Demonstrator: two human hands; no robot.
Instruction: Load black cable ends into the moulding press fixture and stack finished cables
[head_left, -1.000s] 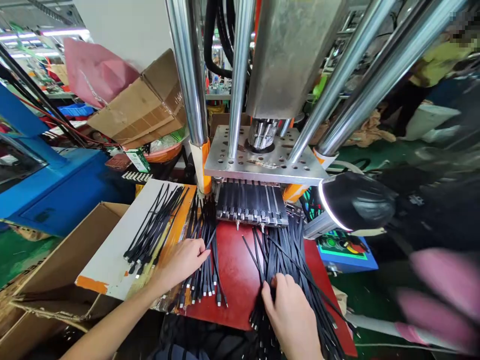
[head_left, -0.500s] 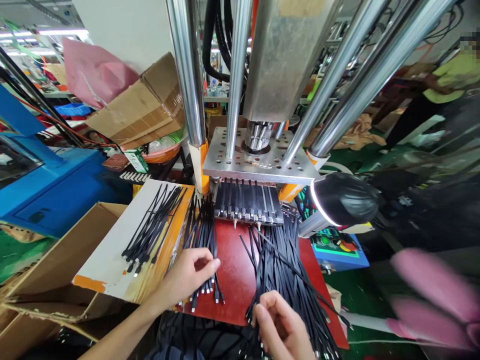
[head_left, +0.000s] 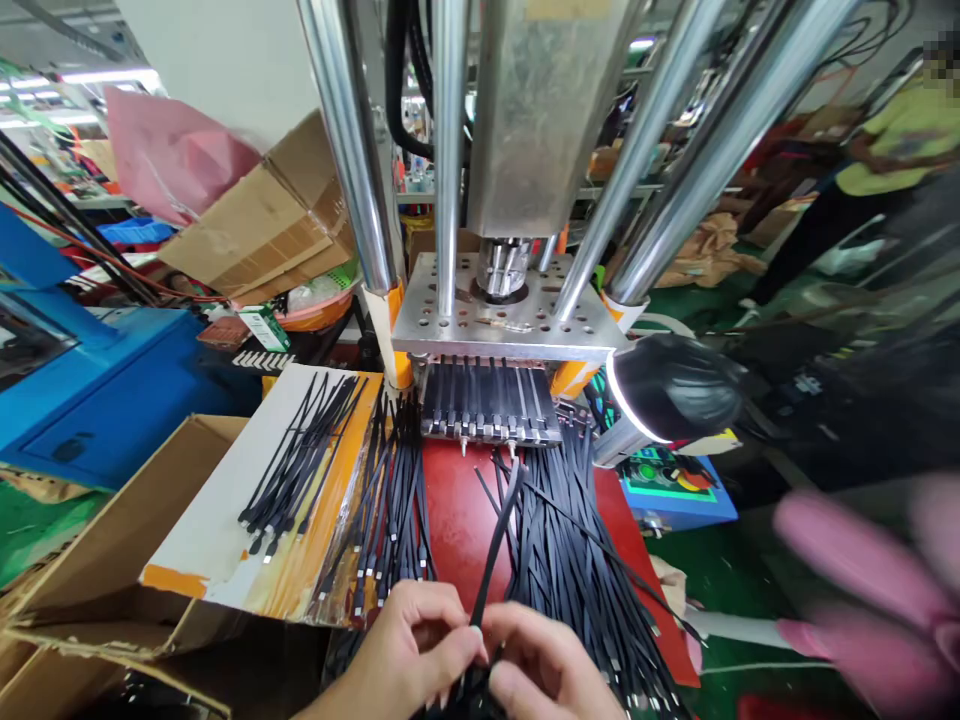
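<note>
Head view: A worker's left hand [head_left: 416, 650] pinches a black cable [head_left: 496, 550] between thumb and forefinger at the red tabletop's [head_left: 456, 510] near edge, the cable's length rising toward the press fixture [head_left: 491, 400]. The right hand [head_left: 555, 665] curls its fingers close by, likely to steady it; whether they grip cannot be told. Loose cables [head_left: 562, 545] fan along the right edge, presumably for easy reach; a second bunch [head_left: 405, 490] lines the left.

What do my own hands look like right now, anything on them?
Both look bare: your left hand and right hand show no gloves, rings or markings. No sleeve or watch shows either, though the picture's lower edge cuts off your arms.
</note>
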